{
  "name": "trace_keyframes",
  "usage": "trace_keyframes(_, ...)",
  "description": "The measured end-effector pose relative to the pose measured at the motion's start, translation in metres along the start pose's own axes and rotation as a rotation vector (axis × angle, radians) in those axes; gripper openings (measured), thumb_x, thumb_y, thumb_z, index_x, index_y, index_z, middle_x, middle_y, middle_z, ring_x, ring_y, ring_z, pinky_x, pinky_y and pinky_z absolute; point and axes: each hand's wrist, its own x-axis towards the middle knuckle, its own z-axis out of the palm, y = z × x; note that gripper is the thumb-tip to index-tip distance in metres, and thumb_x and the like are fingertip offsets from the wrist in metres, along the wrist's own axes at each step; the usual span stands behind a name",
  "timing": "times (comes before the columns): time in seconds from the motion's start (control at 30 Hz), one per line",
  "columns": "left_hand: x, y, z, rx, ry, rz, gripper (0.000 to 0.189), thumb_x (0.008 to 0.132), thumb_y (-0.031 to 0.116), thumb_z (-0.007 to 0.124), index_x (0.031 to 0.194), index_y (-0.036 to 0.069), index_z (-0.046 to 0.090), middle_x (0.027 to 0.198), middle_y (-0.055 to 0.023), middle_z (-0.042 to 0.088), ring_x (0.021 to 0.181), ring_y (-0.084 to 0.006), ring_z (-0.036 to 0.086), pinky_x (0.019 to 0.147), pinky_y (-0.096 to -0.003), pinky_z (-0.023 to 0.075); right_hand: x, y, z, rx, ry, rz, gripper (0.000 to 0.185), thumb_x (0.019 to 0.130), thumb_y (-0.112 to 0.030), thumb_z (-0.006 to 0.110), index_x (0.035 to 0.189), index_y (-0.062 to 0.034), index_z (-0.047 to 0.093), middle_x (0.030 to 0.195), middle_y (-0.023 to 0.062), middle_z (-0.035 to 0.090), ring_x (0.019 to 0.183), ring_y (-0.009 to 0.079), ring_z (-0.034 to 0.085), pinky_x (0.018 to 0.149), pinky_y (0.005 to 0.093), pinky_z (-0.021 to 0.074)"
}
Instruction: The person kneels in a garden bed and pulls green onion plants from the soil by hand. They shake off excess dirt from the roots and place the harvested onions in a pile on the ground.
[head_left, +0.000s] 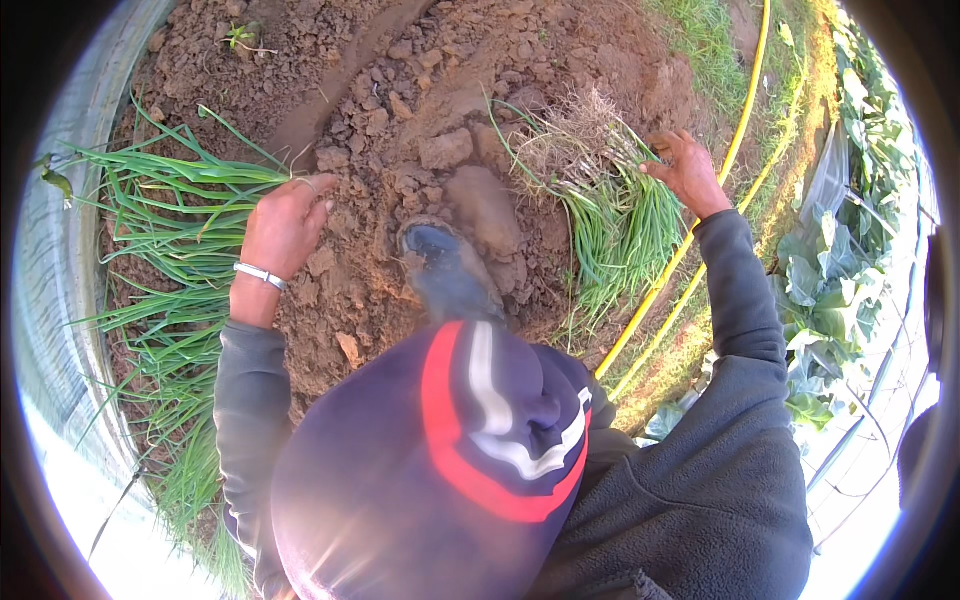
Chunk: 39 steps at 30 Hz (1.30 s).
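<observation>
My left hand (279, 229), with a light band at the wrist, is at the inner end of a row of green onion-like seedlings (180, 244). Its thumb and fingertips close on the base of one seedling, whose leaves stretch left. A loose heap of similar seedlings (626, 225) lies on the soil at the right, pale roots upward in the view and leaves downward. Beside the heap's stems is my right hand (686, 169), thumb and forefinger apart at the edge; no seedling is plainly held in it.
Cloddy brown soil (375, 150) with a shallow furrow lies between the hands. A muddy dark boot (446, 266) stands on it. Yellow hoses (675, 259) run past the heap. Broad-leaved plants (832, 262) grow at the right; plastic sheeting (71, 262) borders the left. A dark cap fills the lower middle.
</observation>
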Motion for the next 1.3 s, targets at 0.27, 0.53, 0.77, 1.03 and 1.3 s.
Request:
trace_keyframes(0.27,0.001,-0.004,0.008,-0.017,0.052,0.069,0.032,0.085,0.007,0.066,0.118,0.011,0.067,0.104,-0.0156,0.069,0.084,-0.0321,0.066,0.078,-0.0395,0.0531,0.009,0.022,0.043,-0.339,0.233,-0.106,0.057,0.085,-0.031,0.073,0.134,-0.0077,0.055,0.112,0.0199,0.063,0.101,0.0410,0.062,0.090,0.0483,0.0494)
trace_keyframes(0.53,0.000,0.001,0.000,-0.017,0.006,-0.041,0.030,0.085,0.010,0.063,0.114,0.012,0.068,0.103,-0.0162,0.068,0.095,-0.0370,0.065,0.082,-0.0438,0.0531,0.030,0.034,0.041,-0.207,0.503,-0.208,0.045,0.088,-0.027,0.071,0.128,-0.0091,0.061,0.117,0.0199,0.061,0.103,0.0384,0.062,0.091,0.0451,0.0509)
trace_keyframes(0.77,0.005,0.001,0.004,-0.043,0.013,-0.020,0.029,0.085,0.011,0.064,0.114,0.011,0.068,0.100,-0.0169,0.068,0.091,-0.0379,0.065,0.080,-0.0442,0.0528,-0.031,-0.058,0.089,-0.215,0.269,-0.140,0.064,0.077,-0.047,0.079,0.124,-0.0091,0.058,0.115,0.0155,0.059,0.104,0.0311,0.062,0.091,0.0444,0.0520)
trace_keyframes(1.03,-0.002,-0.008,0.003,-0.035,0.049,0.014,0.029,0.085,0.009,0.064,0.113,0.011,0.068,0.102,-0.0170,0.068,0.092,-0.0376,0.065,0.081,-0.0439,0.0528,0.017,0.028,0.062,0.331,0.173,0.216,0.066,0.078,-0.037,0.081,0.125,0.0044,0.061,0.112,0.0181,0.067,0.100,0.0271,0.067,0.089,0.0390,0.0532)
trace_keyframes(1.3,-0.001,-0.004,0.006,-0.040,0.029,-0.005,0.029,0.085,0.009,0.062,0.114,0.012,0.068,0.102,-0.0168,0.068,0.093,-0.0368,0.065,0.081,-0.0437,0.0531,0.002,-0.007,0.053,0.082,0.317,0.023,0.058,0.080,-0.040,0.080,0.121,-0.0029,0.065,0.108,0.0168,0.066,0.095,0.0271,0.067,0.084,0.0397,0.0539)
